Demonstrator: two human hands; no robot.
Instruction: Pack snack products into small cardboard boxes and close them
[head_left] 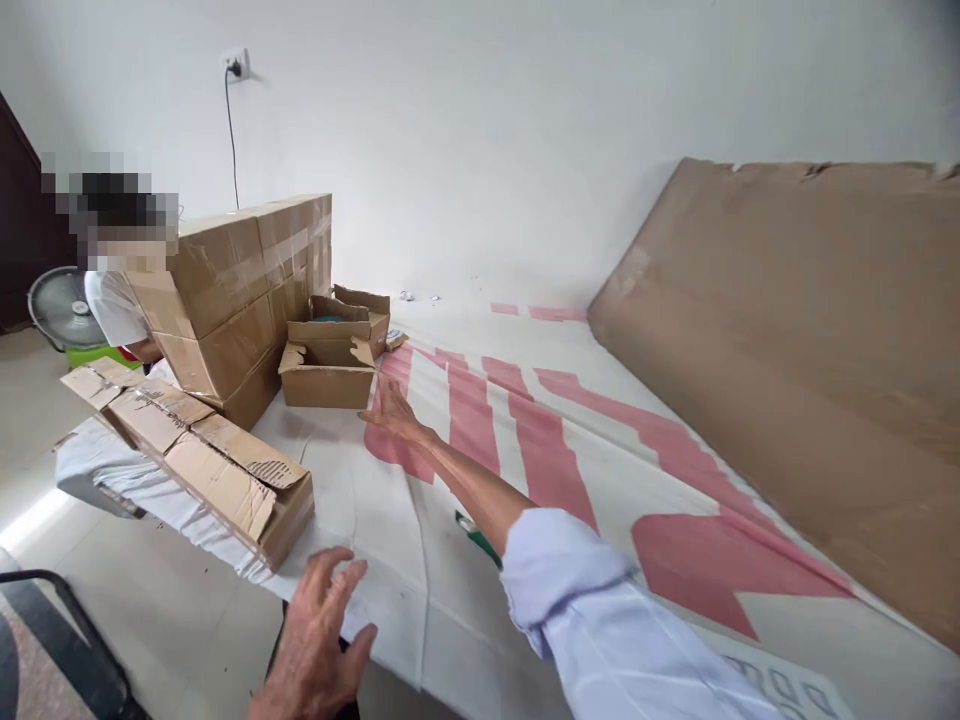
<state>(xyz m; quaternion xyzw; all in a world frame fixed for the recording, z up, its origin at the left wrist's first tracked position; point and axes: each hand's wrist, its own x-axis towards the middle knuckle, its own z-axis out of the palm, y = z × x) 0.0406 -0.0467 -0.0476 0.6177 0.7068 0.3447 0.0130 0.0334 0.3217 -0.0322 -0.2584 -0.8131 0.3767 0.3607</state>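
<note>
Cloth (382, 560) printed with red shapes, partly covered by the right forearm (484, 490), spreads under the nearer open carton (327, 388), whose inside floor is out of sight. The right hand (394, 410) reaches out by that carton's right end, fingers spread and gripping nothing visible; whether a fingertip touches the cardboard I cannot tell. The left hand (319, 630), cut off by the bottom edge, is loosely open and empty. A green object (478, 538) lies half hidden behind the forearm, its kind unclear. Behind, a second carton (380, 322) shows only a sliver of something teal (328, 319). Stacked boxes (232, 300) hide most of a co-worker (116, 305).
</note>
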